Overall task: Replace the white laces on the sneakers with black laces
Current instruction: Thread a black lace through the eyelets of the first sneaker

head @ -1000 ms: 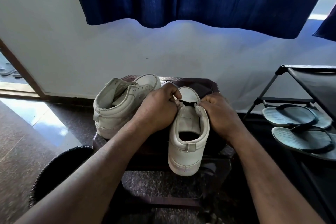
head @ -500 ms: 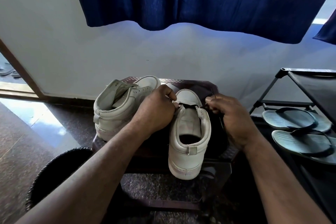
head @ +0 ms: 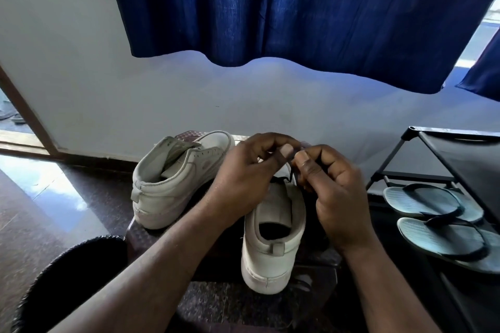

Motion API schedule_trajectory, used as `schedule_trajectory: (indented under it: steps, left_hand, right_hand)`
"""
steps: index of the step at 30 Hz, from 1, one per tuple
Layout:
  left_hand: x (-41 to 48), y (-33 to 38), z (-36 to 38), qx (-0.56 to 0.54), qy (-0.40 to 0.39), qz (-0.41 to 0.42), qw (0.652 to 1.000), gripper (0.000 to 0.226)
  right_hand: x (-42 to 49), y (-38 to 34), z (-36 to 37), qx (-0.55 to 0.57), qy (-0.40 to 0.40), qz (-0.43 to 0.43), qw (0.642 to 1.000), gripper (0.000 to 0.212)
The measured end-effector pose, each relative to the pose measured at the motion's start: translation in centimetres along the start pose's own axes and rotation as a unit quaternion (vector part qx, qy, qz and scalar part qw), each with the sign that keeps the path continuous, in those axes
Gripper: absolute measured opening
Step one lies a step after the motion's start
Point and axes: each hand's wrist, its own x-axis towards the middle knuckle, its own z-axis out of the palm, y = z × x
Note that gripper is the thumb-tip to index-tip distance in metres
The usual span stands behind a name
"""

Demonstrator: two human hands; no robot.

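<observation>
On the dark table [head: 143,235] I see the left sneaker [head: 173,186], white, and the near sneaker [head: 273,246], also white, heel towards me. Above it my left hand [head: 243,178] and right hand [head: 335,197] meet, fingers curled, both pinching the black lace [head: 280,178] that comes up from its front.

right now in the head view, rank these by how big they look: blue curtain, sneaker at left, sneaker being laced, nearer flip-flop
1. blue curtain
2. sneaker at left and sneaker being laced: look alike, the second partly hidden, so unranked
3. nearer flip-flop, cut by the frame edge
</observation>
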Motion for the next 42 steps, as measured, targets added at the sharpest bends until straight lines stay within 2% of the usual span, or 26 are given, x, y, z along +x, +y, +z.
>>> schedule_trajectory:
  steps: [5,8,10,11,13,14,17,19,22,24,26,28,31,34,38,41,42]
  left_hand:
    - [-0.2,0.3,0.5,-0.079,-0.046,-0.025,0.996,0.019]
    - [-0.3,0.2,0.3,-0.081,-0.053,-0.035,0.995,0.021]
    - [-0.3,0.1,0.2,-0.018,-0.045,-0.034,0.998,0.024]
    - [0.0,-0.1,0.1,0.047,-0.031,-0.025,0.998,0.026]
    - [0.5,-1.0,-0.2,0.210,0.011,-0.013,0.978,0.026]
    - [0.7,-1.5,-0.6,0.246,0.037,-0.033,0.968,0.024]
    - [1.0,-2.6,-1.6,0.156,0.079,-0.077,0.982,0.020]
    - [0.8,-2.1,-1.5,0.083,0.052,-0.049,0.994,0.012]
    - [0.6,-1.2,-0.9,0.031,-0.012,0.027,0.999,0.014]
    - [0.4,-1.2,-0.6,0.038,-0.020,0.049,0.998,0.011]
    - [0.4,-1.6,-0.3,0.080,0.005,0.036,0.996,0.010]
    - [0.7,-2.1,-0.5,0.154,0.048,-0.015,0.987,0.013]
    - [1.0,-2.9,-1.3,0.188,0.100,-0.091,0.973,0.019]
    - [0.8,-2.2,-1.5,0.212,0.091,-0.029,0.973,0.013]
    - [0.2,-1.1,-0.7,0.150,0.017,0.073,0.986,0.021]
    - [0.1,-1.2,-0.2,0.176,0.031,0.073,0.981,0.007]
    - [0.2,-1.4,-0.3,0.207,0.044,0.065,0.975,0.010]
  right_hand:
    - [-0.2,-0.4,-0.1,-0.017,0.031,-0.027,0.999,0.017]
    - [-0.1,-0.2,0.0,-0.015,0.037,-0.013,0.999,0.018]
    - [-0.1,-0.4,0.1,-0.007,0.030,-0.010,0.999,0.019]
    - [-0.1,-0.5,0.0,-0.002,0.029,-0.013,0.999,0.019]
    - [-0.2,-0.8,-0.2,0.031,0.045,-0.016,0.998,0.020]
    - [-0.2,-1.0,-0.4,0.059,0.058,-0.014,0.996,0.021]
    - [-0.1,-1.1,-0.7,0.097,0.078,-0.003,0.992,0.022]
    - [-0.1,-1.0,-0.6,0.081,0.070,0.008,0.994,0.024]
    - [-0.1,-0.7,-0.2,0.043,0.054,0.012,0.998,0.024]
    - [-0.1,-0.6,-0.1,0.031,0.050,0.010,0.998,0.022]
    - [-0.1,-0.5,-0.2,0.028,0.054,0.011,0.998,0.022]
    - [-0.1,-0.7,-0.5,0.035,0.061,0.007,0.997,0.023]
    - [0.0,-1.1,-0.9,0.090,0.080,-0.002,0.993,0.021]
    - [0.2,-0.9,-0.9,0.084,0.077,0.014,0.993,0.023]
    - [0.2,-0.3,-0.5,0.030,0.055,0.031,0.998,0.022]
    - [0.2,-0.2,-0.4,0.019,0.045,0.031,0.998,0.022]
    - [0.1,-0.3,-0.4,0.017,0.043,0.030,0.998,0.022]
